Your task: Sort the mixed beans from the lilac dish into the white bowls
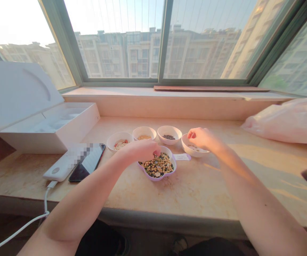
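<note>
My left hand [140, 151] curls down at the near rim of a lilac flower-shaped dish [150, 175], its fingertips at a heap of mixed beans and seeds [159, 165]. Whether those fingers hold anything is hidden. My right hand [203, 138] hangs with its fingers curled just above a small white bowl of pale seeds [188, 149]. Behind the dish, three more white bowls stand in a row: pale slices with something red [120, 141], yellow grains [144, 133] and dark seeds [168, 134].
A white power bank [60, 165] with a white cable and a black phone [88, 163] lie left of the dish, beside an open white box [47, 124]. A pink plastic bag [289, 122] lies right on the stone sill [185, 192], below a window.
</note>
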Tool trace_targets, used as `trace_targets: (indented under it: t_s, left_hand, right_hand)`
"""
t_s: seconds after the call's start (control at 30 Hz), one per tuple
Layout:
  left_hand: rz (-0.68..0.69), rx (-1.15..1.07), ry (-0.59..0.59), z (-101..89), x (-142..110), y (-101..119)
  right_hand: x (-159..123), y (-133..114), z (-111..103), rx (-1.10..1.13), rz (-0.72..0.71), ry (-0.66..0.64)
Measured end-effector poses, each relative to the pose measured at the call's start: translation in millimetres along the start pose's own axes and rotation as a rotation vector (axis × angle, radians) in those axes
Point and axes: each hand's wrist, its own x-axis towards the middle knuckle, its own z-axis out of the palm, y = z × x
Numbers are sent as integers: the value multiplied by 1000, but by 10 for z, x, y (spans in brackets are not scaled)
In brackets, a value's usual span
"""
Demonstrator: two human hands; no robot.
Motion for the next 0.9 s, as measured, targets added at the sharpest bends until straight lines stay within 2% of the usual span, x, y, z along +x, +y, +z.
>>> trace_targets:
  t_s: [0.13,0.23,0.4,0.57,0.8,0.9]
  left_hand:
    - [18,-32,-67,25,9,-14]
    - [4,-42,-99,30,14,-17]
    - [-10,-82,-71,38,16,-2]
    - [-30,-47,-100,39,23,30]
    - [3,-53,-49,63,35,8]
    - [-9,-53,61,51,38,-58]
  right_hand:
    - [-29,29,-13,-26,18,-82]
    - [-33,20,-17,-25,16,-75]
    - [13,29,2,-31,29,-74]
    - [39,49,40,-32,0,-57]
    - [27,15,31,-45,1,-36]
    - [-29,-62,-16,-39,-5,7]
